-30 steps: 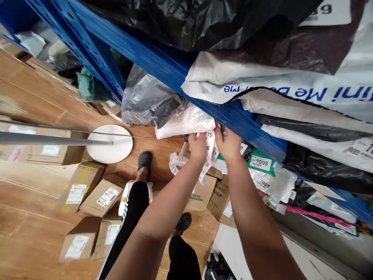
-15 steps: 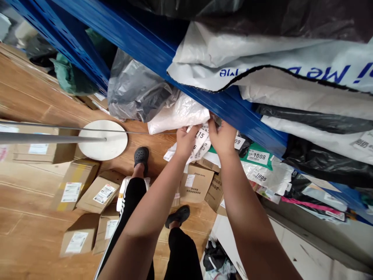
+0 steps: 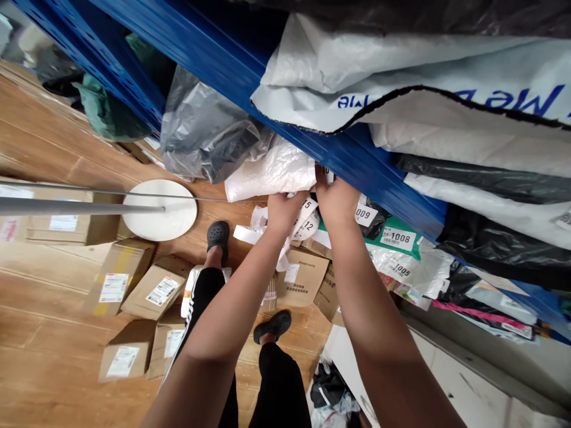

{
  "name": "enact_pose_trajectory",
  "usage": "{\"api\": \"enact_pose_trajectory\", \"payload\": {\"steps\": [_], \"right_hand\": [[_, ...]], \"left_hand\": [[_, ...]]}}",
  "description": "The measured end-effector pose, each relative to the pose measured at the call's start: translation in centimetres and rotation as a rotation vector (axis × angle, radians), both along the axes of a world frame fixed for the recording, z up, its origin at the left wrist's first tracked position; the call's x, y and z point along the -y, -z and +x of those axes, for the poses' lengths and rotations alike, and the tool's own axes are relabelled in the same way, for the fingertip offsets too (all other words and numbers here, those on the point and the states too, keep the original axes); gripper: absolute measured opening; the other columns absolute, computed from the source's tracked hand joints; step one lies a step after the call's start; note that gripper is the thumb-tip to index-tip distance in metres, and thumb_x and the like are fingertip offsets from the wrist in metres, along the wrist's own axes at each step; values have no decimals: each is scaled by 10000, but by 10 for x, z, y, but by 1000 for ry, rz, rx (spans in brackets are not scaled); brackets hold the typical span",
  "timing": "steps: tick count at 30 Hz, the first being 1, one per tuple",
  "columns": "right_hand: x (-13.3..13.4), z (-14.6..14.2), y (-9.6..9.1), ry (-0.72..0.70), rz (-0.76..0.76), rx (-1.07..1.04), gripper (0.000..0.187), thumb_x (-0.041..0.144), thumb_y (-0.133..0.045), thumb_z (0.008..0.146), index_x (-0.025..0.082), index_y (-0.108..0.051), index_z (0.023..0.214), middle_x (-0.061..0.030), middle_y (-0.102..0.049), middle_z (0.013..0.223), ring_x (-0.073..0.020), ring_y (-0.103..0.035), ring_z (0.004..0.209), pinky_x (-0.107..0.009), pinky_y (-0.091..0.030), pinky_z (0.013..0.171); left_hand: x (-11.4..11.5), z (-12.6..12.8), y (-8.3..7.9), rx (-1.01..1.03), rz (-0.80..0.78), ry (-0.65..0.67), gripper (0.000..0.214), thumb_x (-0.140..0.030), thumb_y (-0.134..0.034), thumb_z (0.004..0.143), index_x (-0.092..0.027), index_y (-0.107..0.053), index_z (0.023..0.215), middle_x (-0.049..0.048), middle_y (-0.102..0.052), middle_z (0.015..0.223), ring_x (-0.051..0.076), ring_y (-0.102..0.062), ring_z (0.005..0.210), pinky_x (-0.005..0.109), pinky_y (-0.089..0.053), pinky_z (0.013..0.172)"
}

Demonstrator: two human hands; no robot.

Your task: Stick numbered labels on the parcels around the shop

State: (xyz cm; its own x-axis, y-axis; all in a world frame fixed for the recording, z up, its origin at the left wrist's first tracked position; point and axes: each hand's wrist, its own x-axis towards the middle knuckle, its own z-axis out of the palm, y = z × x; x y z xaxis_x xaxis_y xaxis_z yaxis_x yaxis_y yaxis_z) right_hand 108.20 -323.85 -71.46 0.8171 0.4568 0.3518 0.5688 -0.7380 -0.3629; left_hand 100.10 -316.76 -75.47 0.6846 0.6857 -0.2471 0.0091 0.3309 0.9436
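Note:
My left hand [image 3: 285, 211] is closed around a strip of white number labels [image 3: 307, 226], which hangs below its fingers. Beside it, my right hand [image 3: 338, 201] reaches under the blue shelf beam. A small white label [image 3: 328, 173] with printed digits shows between its thumb and fingers; the fingertips are partly hidden. The right thumb is by the edge of a white plastic mailer bag [image 3: 272, 169]. Just right of that hand lie dark and green parcels [image 3: 388, 235] bearing number labels such as 1008.
A grey plastic-wrapped parcel [image 3: 209, 134] sits left of the white bag. Stacked mailer bags [image 3: 410, 113] overhang the blue beam [image 3: 312, 148]. Cardboard boxes [image 3: 165, 291] stand on the wooden floor, near a pole with a round white base [image 3: 178, 223].
My right hand has shifted slightly up and left, away from the label strip, and a label now shows at its fingers. The strip in my left hand hangs differently.

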Motion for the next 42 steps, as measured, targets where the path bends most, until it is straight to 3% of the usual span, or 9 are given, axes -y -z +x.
{"api": "enact_pose_trajectory", "payload": {"steps": [6, 12, 15, 19, 22, 25, 29, 37, 42], "right_hand": [[-2, 3, 6, 83, -26, 15, 345, 392, -558, 842, 75, -665, 928, -188, -675, 949, -346, -603, 1032, -512, -418, 956], [1, 19, 5, 136, -51, -45, 252, 273, -471, 894, 117, -669, 879, -167, -682, 909, -335, -609, 1015, -518, -452, 927], [10, -5, -3, 117, 75, 61, 290, 297, -449, 910, 115, -666, 971, -175, -673, 970, -339, -589, 1080, -538, -430, 968], [14, -74, -18, -125, 405, 39, 312, 316, -483, 913, 147, -634, 1127, -163, -620, 1167, -278, -580, 1136, -474, -463, 981], [9, -114, -26, -252, 526, -365, 347, 359, -581, 865, 187, -610, 1166, -116, -653, 1120, -235, -647, 1012, -394, -554, 847], [-4, -125, -32, -143, 566, -617, 165, 305, -627, 848, 209, -655, 979, -26, -691, 854, -157, -670, 735, -284, -567, 649], [-27, -112, -41, -112, 563, -514, 181, 284, -629, 844, 211, -660, 1007, -29, -691, 890, -153, -650, 767, -295, -553, 695], [-53, -102, -36, 67, 479, -240, 325, 346, -638, 842, 170, -632, 1115, -36, -678, 804, -145, -611, 687, -291, -519, 681], [-52, -102, -30, 151, 541, -244, 237, 386, -629, 845, 151, -655, 828, -10, -637, 683, -120, -548, 602, -263, -479, 623]], "left_hand": [[6, -23, -2, -29, -44, 82, 233, -376, -704, 740, -160, -703, 826, 33, -722, 853, 177, -648, 809, 254, -481, 740], [0, -75, -17, -155, 129, 187, 259, -386, -780, 680, -189, -698, 827, 14, -700, 792, 149, -620, 697, 242, -459, 643], [-14, -97, -28, -85, 207, 274, 187, -345, -765, 717, -195, -708, 813, 19, -709, 808, 155, -636, 734, 253, -473, 685], [-35, -113, -33, 94, 219, 238, 131, -283, -768, 727, -188, -684, 761, 15, -688, 775, 140, -624, 737, 245, -479, 718], [-45, -113, -31, 106, 93, 83, 178, -310, -773, 716, -190, -646, 751, -12, -644, 725, 105, -571, 637, 209, -455, 615], [-50, -106, -34, 111, -114, 48, 285, -343, -769, 711, -218, -637, 930, -29, -629, 714, 84, -525, 543, 192, -419, 524], [-55, -90, -43, 103, -290, 73, 324, -354, -764, 707, -208, -663, 977, -9, -668, 752, 99, -573, 587, 209, -456, 584], [-52, -53, -45, 87, -242, -108, 262, -411, -708, 747, -168, -639, 816, -15, -647, 717, 104, -570, 625, 217, -461, 643], [-53, -50, -43, 111, -238, -11, 290, -443, -694, 760, -164, -630, 713, -39, -575, 601, 82, -509, 555, 200, -428, 593]]}}
